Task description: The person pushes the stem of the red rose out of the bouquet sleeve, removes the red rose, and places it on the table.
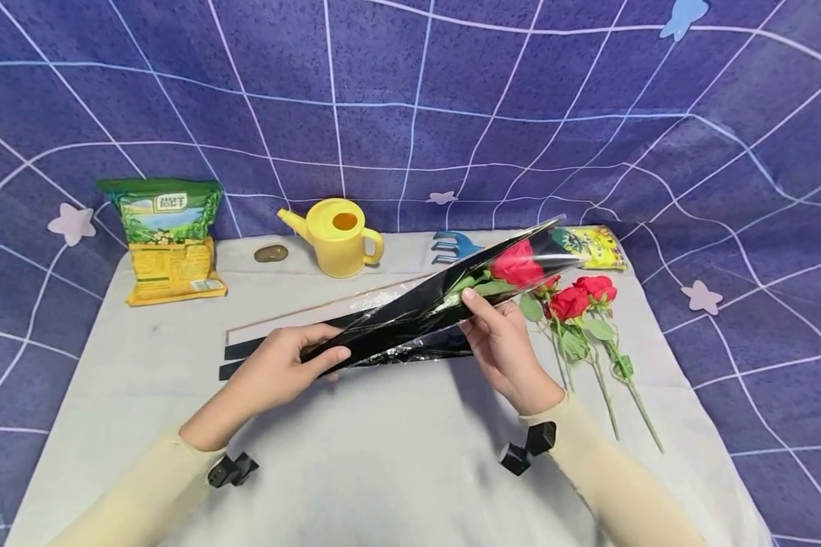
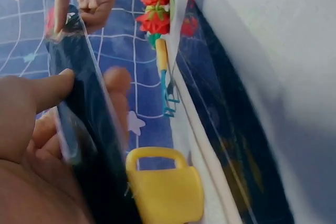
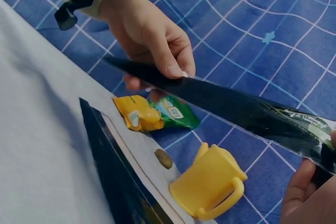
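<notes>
A single red rose (image 1: 518,264) lies inside a narrow black-and-clear flower sleeve (image 1: 397,323), held tilted above the table with the bloom at the right. Near the sleeve's narrow end, my left hand (image 1: 283,368) grips it, thumb on top and fingers beneath. My right hand (image 1: 505,349) holds the sleeve just below the bloom, its thumb pressing on the front. In the right wrist view, the left hand (image 3: 152,32) curls around the black lower part. More black-and-clear sleeving (image 1: 236,351) lies flat on the table underneath, partly hidden.
Loose red roses (image 1: 569,302) with green stems lie at the right. Along the back are a green-and-yellow bag (image 1: 171,243), a brown stone (image 1: 271,253), a yellow watering can (image 1: 338,247), a blue hand rake (image 1: 454,247) and a yellow packet (image 1: 602,247).
</notes>
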A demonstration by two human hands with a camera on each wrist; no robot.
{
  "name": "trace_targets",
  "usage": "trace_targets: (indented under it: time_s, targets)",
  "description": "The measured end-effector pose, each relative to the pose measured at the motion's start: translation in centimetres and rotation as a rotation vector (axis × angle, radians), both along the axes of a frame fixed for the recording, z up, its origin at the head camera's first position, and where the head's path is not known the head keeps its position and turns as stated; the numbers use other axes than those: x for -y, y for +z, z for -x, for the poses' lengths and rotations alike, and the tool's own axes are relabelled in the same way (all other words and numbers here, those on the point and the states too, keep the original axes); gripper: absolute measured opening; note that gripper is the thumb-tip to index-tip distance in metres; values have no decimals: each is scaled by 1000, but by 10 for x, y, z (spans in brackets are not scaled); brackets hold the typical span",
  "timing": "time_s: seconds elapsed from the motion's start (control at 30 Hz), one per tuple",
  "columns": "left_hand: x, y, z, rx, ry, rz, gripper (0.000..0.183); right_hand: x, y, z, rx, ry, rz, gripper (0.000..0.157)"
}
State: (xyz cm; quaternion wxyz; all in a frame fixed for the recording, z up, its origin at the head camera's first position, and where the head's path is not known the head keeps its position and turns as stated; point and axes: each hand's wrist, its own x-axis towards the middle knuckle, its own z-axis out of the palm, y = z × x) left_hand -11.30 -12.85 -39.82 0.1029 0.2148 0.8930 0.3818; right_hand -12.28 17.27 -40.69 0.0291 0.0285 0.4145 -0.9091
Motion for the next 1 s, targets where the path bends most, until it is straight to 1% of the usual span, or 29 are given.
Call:
trace_targets:
  time_s: [0.1,0.17,0.27,0.37,0.43,0.53,0.63,0.77,0.83,1.0]
  targets:
    - [2,2,2,43,-22,-50,21,0,0,2,-15,3,21,32]
    - [2,4,2,59,-23,-69,17,1,0,2,-29,-3,28,35]
    - [0,6,1,86,-16,-95,20,5,2,4,-41,-33,41,36]
    - [-3,5,0,104,-7,-127,21,9,3,5,-43,-77,32,35]
    - [-5,4,0,104,-5,-155,19,12,3,6,-40,-102,16,34]
    - [-10,3,-1,105,-12,-189,18,15,4,6,-34,-117,-25,35]
    - [-12,4,-1,101,-20,-193,18,17,6,5,-33,-113,-67,34]
    - [-13,6,-2,101,-10,-171,16,18,8,3,-36,-84,-119,32]
    - [-15,8,-3,95,-9,-167,14,20,8,1,-43,-60,-126,33]
    - [-22,12,-1,49,-40,-191,12,27,6,-7,-40,-9,-122,34]
